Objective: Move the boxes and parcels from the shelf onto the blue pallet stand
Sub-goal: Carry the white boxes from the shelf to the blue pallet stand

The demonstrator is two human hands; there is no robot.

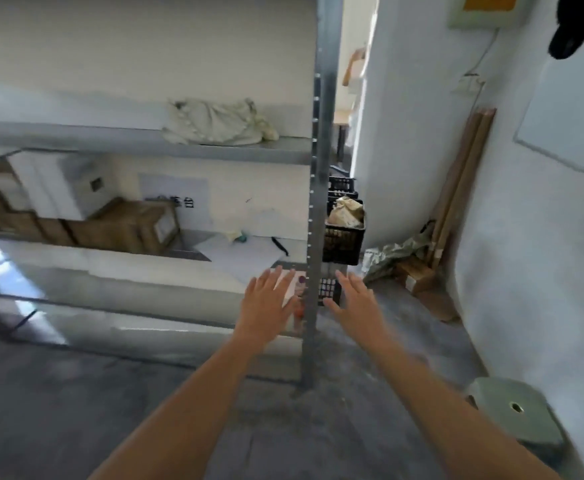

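Both hands are empty, fingers spread: left hand (269, 299) in front of the lower shelf, right hand (352, 299) just past the shelf post (320, 216). Plenty left, looks like: cardboard boxes (124, 225) sit on the middle level of the shelf (75, 140) and a white bag (217, 123) up top. Blue pallet stand isn't in view, so no telling what's on it.

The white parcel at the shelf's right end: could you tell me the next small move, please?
Probably close both open hands, left and right, onto the flat white parcel. They hover either side of the grey metal upright, holding nothing.
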